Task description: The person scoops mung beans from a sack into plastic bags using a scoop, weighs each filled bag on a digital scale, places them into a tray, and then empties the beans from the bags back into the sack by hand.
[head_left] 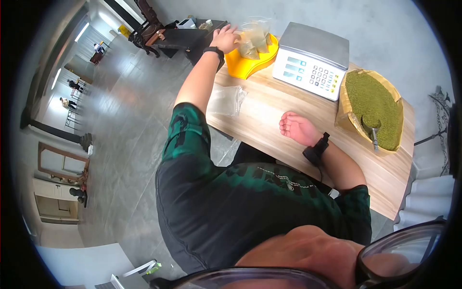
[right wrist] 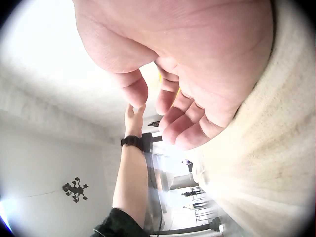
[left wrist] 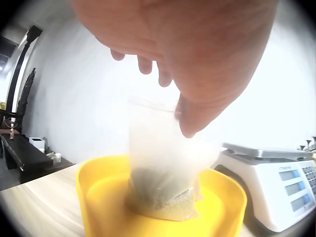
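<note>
At the far end of the desk (head_left: 260, 120), the left hand (head_left: 225, 38) pinches the top of a clear bag of green grain (left wrist: 165, 168), its bottom resting in the yellow tray (left wrist: 103, 197), apparently to keep it upright. Nearer the body, the right hand (head_left: 297, 127) rests idle on the wood, palm up, fingers loosely curled and holding nothing, between the scale (head_left: 312, 60) and the person, just short of the open sack of grain (head_left: 375, 108) with its scoop (head_left: 371, 127).

Left arm stretches far forward and away from the body, elbow nearly straight, a dark band on the wrist. The left hand (head_left: 224, 38) points its fingers (left wrist: 146, 64) downward, thumb pinching against them. The right forearm lies close to the body, a dark wrist strap on it. The right hand (head_left: 297, 127) rests palm up, fingers (right wrist: 185, 123) loosely curled, holding nothing.
</note>
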The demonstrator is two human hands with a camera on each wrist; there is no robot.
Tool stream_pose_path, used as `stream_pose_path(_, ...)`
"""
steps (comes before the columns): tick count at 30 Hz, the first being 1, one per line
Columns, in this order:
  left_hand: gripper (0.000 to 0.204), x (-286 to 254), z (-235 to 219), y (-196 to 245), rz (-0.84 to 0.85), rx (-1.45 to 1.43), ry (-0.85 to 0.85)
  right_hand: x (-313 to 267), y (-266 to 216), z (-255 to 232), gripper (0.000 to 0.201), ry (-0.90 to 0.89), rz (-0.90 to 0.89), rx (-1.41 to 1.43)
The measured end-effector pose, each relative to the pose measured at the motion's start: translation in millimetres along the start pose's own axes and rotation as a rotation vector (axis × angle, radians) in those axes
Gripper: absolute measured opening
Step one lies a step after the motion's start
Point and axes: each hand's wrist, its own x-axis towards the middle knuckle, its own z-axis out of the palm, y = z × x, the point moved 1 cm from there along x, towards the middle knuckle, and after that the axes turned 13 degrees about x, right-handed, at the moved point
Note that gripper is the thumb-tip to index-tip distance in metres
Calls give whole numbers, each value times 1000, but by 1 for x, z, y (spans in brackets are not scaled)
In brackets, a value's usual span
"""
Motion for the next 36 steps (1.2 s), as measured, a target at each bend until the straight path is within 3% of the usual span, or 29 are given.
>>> stream_pose_path(1, 34, 11, -2, -1, 4, -3, 8, 0, 0, 0, 14, 2, -8, -3)
stream_pose_path(3, 26, 27, -5, -4, 0, -77, -277, -2, 0, 1, 15, -18, -9, -14)
stream_pose_path(8, 30, 35, -31, -14, 56, -338, -139, 0, 1, -3, 17, -44, -13, 5)
stream_pose_path(10, 30, 32, -69, -9, 32, -486, -146, 0, 2, -2, 18, -53, -12, 22)
stream_pose_path(12, 31, 22, -106, 2, 30, -564, -132, -2, 1, 2, 33, -18, -72, -20)
stream_pose_path(13, 30, 19, -116, 9, 30, -769, -174, -2, 1, 5, 33, -7, -76, -17)
stream_pose_path(15, 28, 6, -148, 31, 53, -1119, -233, -5, 1, 14, 53, -4, -192, -76)
stream_pose_path(18, 24, -11, -178, 77, 99, -1313, -238, -8, -3, 36, 65, 33, -305, 17)
stream_pose_path(19, 22, -15, -183, 94, 106, -1314, -187, -12, -5, 43, 65, 20, -342, 25)
stream_pose_path(22, 19, -27, -203, 137, 126, -1536, -310, -29, -2, 66, 62, 62, -565, 68)
stream_pose_path(26, 18, -35, -217, 181, 157, -1767, -343, -67, 15, 69, 55, 152, -812, 185)
stream_pose_path(30, 20, -42, -218, 213, 217, -1848, -367, -106, 28, 57, 51, 280, -1022, 87)
stream_pose_path(32, 16, -47, -219, 221, 223, -1939, -493, -117, 34, 59, 47, 378, -1094, 105)
stream_pose_path(34, 19, -53, -213, 230, 283, -2024, -473, -129, 34, 72, 50, 597, -1213, 43)
stream_pose_path(36, 22, -61, -204, 237, 336, -2109, -456, -142, 30, 95, 49, 680, -1263, 68)
